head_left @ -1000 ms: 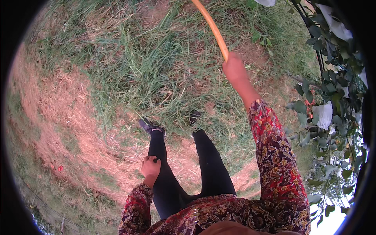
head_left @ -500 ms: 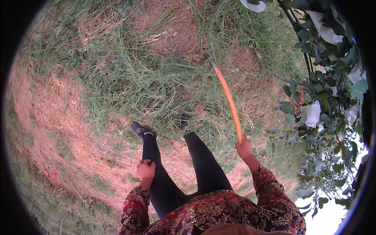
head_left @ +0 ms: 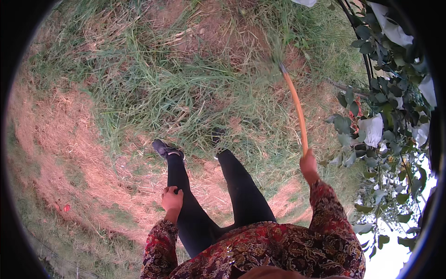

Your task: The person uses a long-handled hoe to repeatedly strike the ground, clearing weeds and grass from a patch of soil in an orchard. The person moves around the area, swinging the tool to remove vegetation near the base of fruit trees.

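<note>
The right hand (head_left: 308, 162) wraps around the handle (head_left: 298, 109).

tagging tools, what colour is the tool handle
The handle is orange-brown, best seen in the head view.

Right fingers (head_left: 307, 159) around curved wooden handle (head_left: 298, 107)

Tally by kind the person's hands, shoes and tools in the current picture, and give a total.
Wooden-handled tool: 1, its far end blurred
Hands: 2, left hand on the left leg, right hand gripping the tool
Shoes: 2, left shoe and right shoe, the latter partly hidden by grass
Total: 5
</note>
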`<state>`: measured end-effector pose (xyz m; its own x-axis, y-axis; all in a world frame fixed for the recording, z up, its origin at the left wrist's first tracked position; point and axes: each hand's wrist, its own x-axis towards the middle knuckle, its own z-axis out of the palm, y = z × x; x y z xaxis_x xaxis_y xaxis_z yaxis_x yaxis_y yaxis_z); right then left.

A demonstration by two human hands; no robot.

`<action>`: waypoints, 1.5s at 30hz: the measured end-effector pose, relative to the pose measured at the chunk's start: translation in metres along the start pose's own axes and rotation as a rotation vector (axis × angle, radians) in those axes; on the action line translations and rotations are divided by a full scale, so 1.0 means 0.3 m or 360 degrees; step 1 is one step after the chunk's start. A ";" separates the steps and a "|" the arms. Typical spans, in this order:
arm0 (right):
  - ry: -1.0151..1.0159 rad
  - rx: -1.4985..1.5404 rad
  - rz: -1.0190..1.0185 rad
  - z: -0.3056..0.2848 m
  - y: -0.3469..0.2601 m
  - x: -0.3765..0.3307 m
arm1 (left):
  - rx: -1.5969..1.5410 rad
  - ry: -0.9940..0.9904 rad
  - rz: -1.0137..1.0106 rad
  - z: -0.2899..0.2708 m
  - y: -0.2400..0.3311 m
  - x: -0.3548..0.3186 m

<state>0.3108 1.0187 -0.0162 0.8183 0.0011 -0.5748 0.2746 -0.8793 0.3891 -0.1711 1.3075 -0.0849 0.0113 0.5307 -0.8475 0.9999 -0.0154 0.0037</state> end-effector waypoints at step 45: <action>-0.0357 0.3224 0.0106 -0.302 -0.820 0.295 | -0.0021 -0.0072 0.0010 0.007 -0.051 -0.014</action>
<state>0.3614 1.2783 -0.0974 0.6939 0.0459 -0.7186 -0.7177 -0.0381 -0.6953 -0.1865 1.3035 -0.0825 0.0177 0.4915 -0.8707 0.9998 -0.0073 0.0162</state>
